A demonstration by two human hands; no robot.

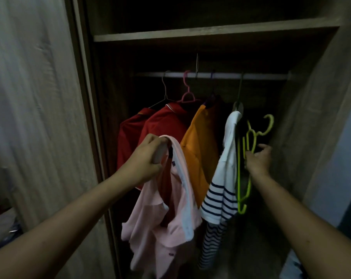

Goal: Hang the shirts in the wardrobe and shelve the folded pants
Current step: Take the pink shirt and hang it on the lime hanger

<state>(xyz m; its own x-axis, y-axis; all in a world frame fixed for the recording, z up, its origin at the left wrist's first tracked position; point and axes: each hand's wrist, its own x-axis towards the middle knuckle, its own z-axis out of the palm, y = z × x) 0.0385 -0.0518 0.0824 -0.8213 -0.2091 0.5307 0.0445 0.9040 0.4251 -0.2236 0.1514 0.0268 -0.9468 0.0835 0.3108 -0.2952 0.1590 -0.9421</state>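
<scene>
My left hand (148,156) grips the collar of a pink polo shirt (166,218), which hangs down in front of the open wardrobe. My right hand (258,160) holds a lime-green plastic hanger (245,178) tilted on its side, hook up and to the right. On the rail (210,75) hang two red shirts (150,125), an orange shirt (198,150) and a white shirt with navy stripes (225,178). The green hanger is just right of the striped shirt. No folded pants are in view.
A wooden shelf (210,34) runs above the rail. The wardrobe's left door panel (40,117) and right side wall (315,127) frame the opening. A bare stretch of rail lies to the right of the striped shirt's hanger.
</scene>
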